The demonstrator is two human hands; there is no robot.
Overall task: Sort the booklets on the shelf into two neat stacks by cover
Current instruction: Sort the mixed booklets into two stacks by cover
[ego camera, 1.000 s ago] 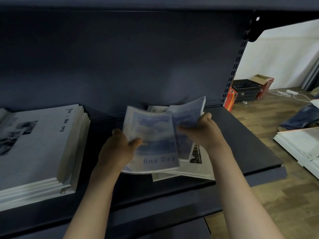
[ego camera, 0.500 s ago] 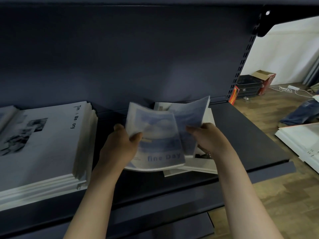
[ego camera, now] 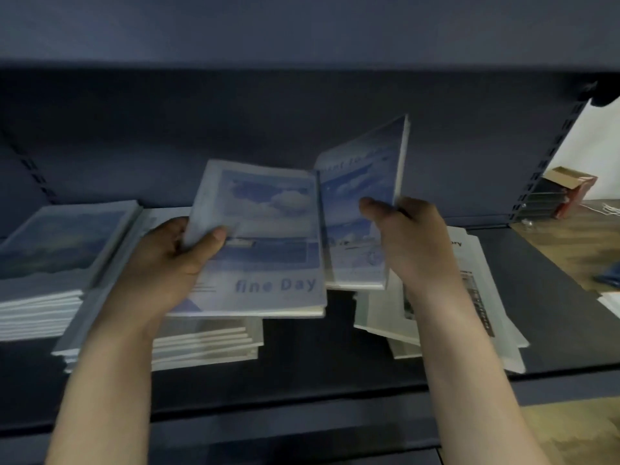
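Both hands hold blue sky-cover booklets above the shelf (ego camera: pixel 335 377).
Left hand (ego camera: pixel 167 263) grips the "fine Day" booklet (ego camera: pixel 268 243); right hand (ego camera: pixel 412 243) pinches a tilted second booklet (ego camera: pixel 362 203) just beside it.

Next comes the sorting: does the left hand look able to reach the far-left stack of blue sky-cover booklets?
Probably yes: the left hand, gripping the blue "fine Day" booklets, is beside the far-left stack of blue sky-cover booklets, with nothing visible between them.

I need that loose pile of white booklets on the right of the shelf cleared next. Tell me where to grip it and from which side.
Grip the loose pile of white photo-cover booklets by its near right corner, coming from the front right. The booklets lie flat and fanned askew on the dark metal shelf, their edges overhanging there, and the right hand and its forearm cover the left part.
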